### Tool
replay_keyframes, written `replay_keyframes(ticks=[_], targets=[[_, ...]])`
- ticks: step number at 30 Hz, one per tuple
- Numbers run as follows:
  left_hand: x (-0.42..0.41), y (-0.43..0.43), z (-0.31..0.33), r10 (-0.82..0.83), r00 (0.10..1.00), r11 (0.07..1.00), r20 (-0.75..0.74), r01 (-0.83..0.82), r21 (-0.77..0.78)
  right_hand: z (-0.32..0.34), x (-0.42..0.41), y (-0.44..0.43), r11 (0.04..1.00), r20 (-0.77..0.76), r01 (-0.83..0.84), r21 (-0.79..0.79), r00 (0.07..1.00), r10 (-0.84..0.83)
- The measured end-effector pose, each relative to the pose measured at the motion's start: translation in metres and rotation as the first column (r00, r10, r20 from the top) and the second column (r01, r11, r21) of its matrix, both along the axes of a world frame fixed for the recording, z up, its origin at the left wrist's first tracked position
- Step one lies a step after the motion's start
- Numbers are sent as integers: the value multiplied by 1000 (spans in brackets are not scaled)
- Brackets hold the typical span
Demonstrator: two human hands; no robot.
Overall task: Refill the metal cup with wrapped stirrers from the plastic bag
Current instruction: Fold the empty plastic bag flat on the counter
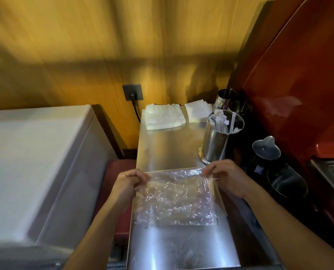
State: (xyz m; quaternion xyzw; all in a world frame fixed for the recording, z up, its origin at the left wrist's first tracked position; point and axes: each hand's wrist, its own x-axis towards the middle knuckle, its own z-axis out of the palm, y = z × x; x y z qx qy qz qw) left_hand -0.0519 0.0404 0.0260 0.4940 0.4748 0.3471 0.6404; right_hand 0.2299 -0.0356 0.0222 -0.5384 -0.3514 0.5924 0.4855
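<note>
Plastic bag (175, 197) flat, mouth edge away, pinched by 2 hands

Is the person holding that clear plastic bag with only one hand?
No, both hands grip the plastic bag: the left hand pinches its top left corner and the right hand its top right corner.

At the lower centre of the frame, the left hand (128, 183) and the right hand (227, 177) each pinch an upper corner of a clear, crinkled plastic bag (176, 197), stretched flat above a steel counter (168, 145). Right of centre stands a metal cup (219, 141) holding wrapped stirrers (221, 119). Behind it, a folded white towel (163, 116) and paper napkins (197, 112) lie near the wooden wall. A white appliance (35, 162) fills the left side.
</note>
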Motion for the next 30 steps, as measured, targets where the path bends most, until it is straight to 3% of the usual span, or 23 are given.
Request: replay_keyframes(ticks=[5, 9, 12, 14, 17, 22, 27, 30], targets=[[-4, -3, -6, -22, 994, 977, 112, 45, -206, -1, -5, 0, 1000, 196, -1, 13, 981, -1], [-4, -5, -6, -58, 997, 967, -44, 45, -251, 10, -22, 5, 999, 269, 7, 53, 963, -21], [-10, -5, -2, -304, 939, 933, -159, 259, -251, 22, -30, 11, 994, 335, -98, 44, 939, 77], [-11, -5, 1, -474, 868, 863, -146, 424, -275, 31, -34, 16, 977, 375, -215, 6, 906, 197], [-2, -7, 4, -575, 804, 804, -148, 523, -285, 41, -44, 26, 926, 402, -375, -41, 842, 359], [15, -13, -4, -509, 848, 859, -149, 488, -155, 44, -57, 41, 913, 431, -406, -45, 816, 385], [14, -4, -11, -218, 975, 972, -50, 213, -99, 36, -45, 51, 944, 538, -317, -93, 782, 315], [13, 5, -9, -77, 996, 988, 49, 82, -127, 22, -41, 50, 981, 401, -171, -87, 896, 192]])
